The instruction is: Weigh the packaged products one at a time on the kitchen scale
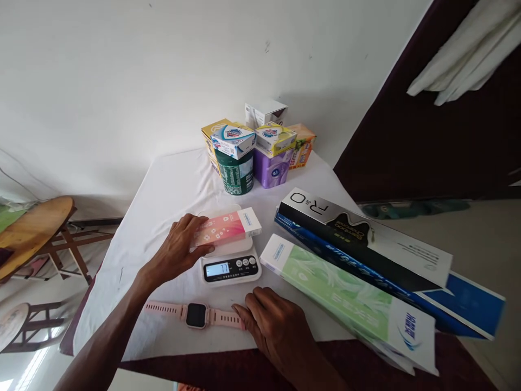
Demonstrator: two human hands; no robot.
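Beside the scale (pixel 230 270) lie long cartons (pixel 366 234) — the green one (pixel 348 294) possibly touching.

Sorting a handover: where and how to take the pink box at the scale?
I'd take the pink box by its white right end, from the right and above, pinching across the two long edges. It's slim with its wide face up, and that end is free; the left grip covers the other end. Coming in high should also clear the green box.

Left grip (pixel 179 243) on pink box (pixel 223 227), digital scale (pixel 230 271) beneath, right grip (pixel 279 321) at pink smartwatch (pixel 196 315), green box (pixel 342 288) nearby
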